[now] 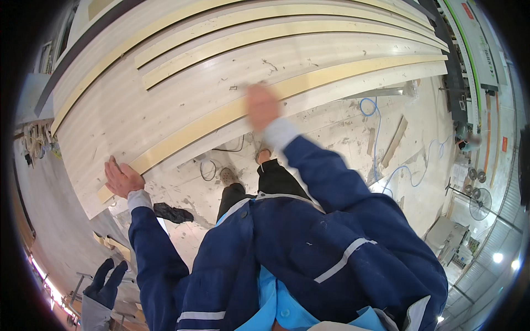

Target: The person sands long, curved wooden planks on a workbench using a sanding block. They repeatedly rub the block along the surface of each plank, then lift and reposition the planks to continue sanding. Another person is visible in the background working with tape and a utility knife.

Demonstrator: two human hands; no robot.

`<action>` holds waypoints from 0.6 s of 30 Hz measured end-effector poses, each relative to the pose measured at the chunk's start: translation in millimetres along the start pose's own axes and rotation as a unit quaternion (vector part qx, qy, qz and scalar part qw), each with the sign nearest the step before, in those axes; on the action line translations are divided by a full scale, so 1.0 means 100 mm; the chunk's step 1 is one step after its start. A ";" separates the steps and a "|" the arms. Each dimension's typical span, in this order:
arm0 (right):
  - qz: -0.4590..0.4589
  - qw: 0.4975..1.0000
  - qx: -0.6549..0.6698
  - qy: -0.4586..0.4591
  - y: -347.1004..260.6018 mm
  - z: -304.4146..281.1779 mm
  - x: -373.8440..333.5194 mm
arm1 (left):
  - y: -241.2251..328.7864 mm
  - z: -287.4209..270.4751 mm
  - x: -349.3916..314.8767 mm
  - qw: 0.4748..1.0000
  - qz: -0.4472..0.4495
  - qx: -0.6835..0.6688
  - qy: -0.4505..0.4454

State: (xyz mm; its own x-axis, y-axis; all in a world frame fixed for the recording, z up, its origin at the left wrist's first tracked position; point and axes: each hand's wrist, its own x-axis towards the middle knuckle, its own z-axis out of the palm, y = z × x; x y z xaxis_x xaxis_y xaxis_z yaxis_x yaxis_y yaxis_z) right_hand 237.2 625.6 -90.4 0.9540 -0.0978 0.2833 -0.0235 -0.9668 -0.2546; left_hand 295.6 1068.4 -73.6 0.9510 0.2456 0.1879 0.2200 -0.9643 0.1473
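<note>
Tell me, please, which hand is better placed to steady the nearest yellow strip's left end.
Probably the left hand: it touches the yellow strip near that end; the right hand is farther along.

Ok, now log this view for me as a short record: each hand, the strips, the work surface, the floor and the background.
Left hand: fingers spread, over the near strip close to its left end
Right hand: motion-blurred, at the same strip farther right; grip unclear
Near strip: long, pale yellow, along the surface's near side
Other strips: similar pale yellow lengths, farther across
Work surface: whitish, scattered with small dark bits
Floor: blue hose, crumpled black item
Background: round caged fan, at right
</note>
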 end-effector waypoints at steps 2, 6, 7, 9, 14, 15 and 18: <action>-0.041 0.986 0.141 -0.074 -1.11 0.41 -0.11 | 0.01 0.00 0.01 1.000 -0.016 0.004 0.002; -0.087 0.980 0.162 -0.070 -1.28 0.47 -0.08 | 0.01 0.03 0.05 1.000 0.008 0.003 0.013; -0.093 0.984 0.152 0.011 -0.92 0.30 0.01 | 0.01 0.04 0.05 1.000 0.008 -0.004 0.014; 0.069 0.988 0.138 0.000 0.03 -0.19 0.21 | -0.01 0.05 0.04 1.000 0.006 -0.019 0.019; 0.232 0.950 -0.174 -0.114 0.74 -0.70 0.24 | -0.01 0.07 0.02 0.997 0.005 -0.054 0.052; 0.104 0.947 -0.232 -0.194 0.34 -0.50 0.19 | -0.01 0.06 0.02 0.997 -0.007 -0.064 0.043; -0.069 0.994 0.066 0.051 -1.49 0.41 -0.03 | 0.00 0.04 0.02 0.993 -0.010 -0.098 0.064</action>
State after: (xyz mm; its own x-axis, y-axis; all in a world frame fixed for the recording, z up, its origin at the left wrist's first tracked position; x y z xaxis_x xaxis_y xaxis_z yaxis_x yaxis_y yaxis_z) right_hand 250.3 779.5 -91.3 0.9100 0.0039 0.4145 0.1515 -0.9339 -0.3239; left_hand 297.9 1068.8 -77.6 0.9084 0.2867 0.3041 0.1796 -0.9248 0.3353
